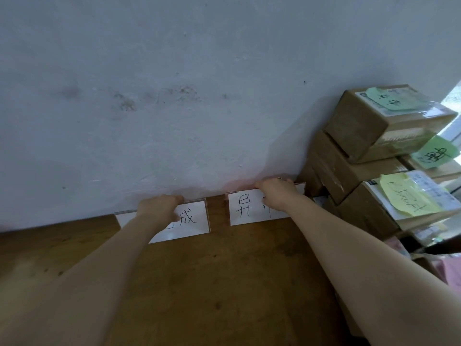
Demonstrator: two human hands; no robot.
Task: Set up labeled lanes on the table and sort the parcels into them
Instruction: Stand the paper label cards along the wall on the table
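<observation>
Head view: left hand (159, 208) grips the top edge of the left label card (193, 221), fingers curled over it; the character "成" is legible and the rest is covered by the hand. Right hand (277, 193) grips the top edge of the right label card (244, 208) the same way; "异" is legible and the second character is hidden by the wrist. The hands are apart, one per card. Both cards stand upright side by side with a narrow gap between them, at 12 o'clock on the far edge of the wooden table (224, 283), at the foot of the wall (174, 96). Cardboard parcels (361, 126) are stacked at 2 o'clock, just beside the right card. Green and yellow sticky notes (409, 196) with handwriting sit on their tops.
</observation>
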